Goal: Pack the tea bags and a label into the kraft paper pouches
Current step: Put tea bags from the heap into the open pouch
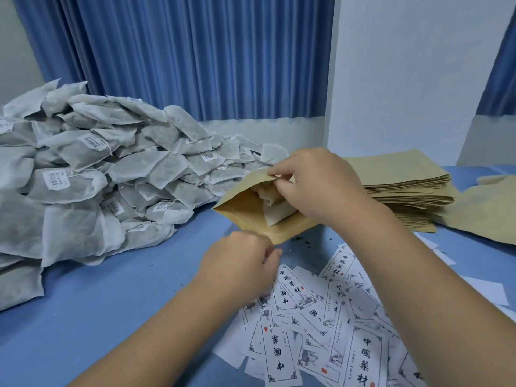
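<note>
Pouch of kraft paper, mouth open, sits tilted over the blue table between the tea bag heap and scattered labels, with tea bags showing inside. Left hand pinches its near edge; right hand grips its upper lip. Spare pouch stack lies just right.

Grey-white tea bags at left, tan kraft pouches at right, white labels with black characters below, blue tabletop, pleated blue curtain behind.
</note>
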The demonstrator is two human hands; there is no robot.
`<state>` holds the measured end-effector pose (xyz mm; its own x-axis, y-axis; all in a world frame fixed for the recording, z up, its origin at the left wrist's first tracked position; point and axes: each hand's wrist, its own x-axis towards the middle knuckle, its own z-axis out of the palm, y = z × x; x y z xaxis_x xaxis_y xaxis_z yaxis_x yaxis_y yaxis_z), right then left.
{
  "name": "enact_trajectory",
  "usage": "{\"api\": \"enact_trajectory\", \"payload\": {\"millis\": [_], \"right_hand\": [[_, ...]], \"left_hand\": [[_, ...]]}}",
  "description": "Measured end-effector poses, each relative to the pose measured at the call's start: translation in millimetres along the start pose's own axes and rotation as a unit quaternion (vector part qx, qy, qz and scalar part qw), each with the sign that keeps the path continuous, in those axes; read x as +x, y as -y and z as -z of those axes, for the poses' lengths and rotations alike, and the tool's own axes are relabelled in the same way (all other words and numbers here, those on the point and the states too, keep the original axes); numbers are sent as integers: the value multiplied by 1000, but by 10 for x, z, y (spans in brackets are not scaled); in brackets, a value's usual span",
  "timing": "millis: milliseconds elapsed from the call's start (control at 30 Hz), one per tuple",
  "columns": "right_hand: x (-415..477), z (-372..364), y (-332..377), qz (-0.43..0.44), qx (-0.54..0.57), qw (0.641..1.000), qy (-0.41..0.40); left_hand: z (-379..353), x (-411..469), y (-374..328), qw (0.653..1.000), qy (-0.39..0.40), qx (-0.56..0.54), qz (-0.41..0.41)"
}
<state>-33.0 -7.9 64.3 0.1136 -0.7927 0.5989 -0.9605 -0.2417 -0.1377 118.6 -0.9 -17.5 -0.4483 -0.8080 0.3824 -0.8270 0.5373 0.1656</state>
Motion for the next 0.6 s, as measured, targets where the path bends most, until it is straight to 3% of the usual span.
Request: {"api": "enact_trajectory", "payload": {"millis": [67, 200, 600], "right_hand": [[-11, 7, -9, -7, 13, 1000, 0], [-17, 19, -31, -19, 29, 999, 1], [-8, -7, -66, -39, 48, 998, 22]], "left_hand": [[-102, -44, -61, 996, 66, 25, 61], [-255, -120, -160, 990, 114, 78, 22], [-235, -133, -159, 984, 155, 82, -4]]}}
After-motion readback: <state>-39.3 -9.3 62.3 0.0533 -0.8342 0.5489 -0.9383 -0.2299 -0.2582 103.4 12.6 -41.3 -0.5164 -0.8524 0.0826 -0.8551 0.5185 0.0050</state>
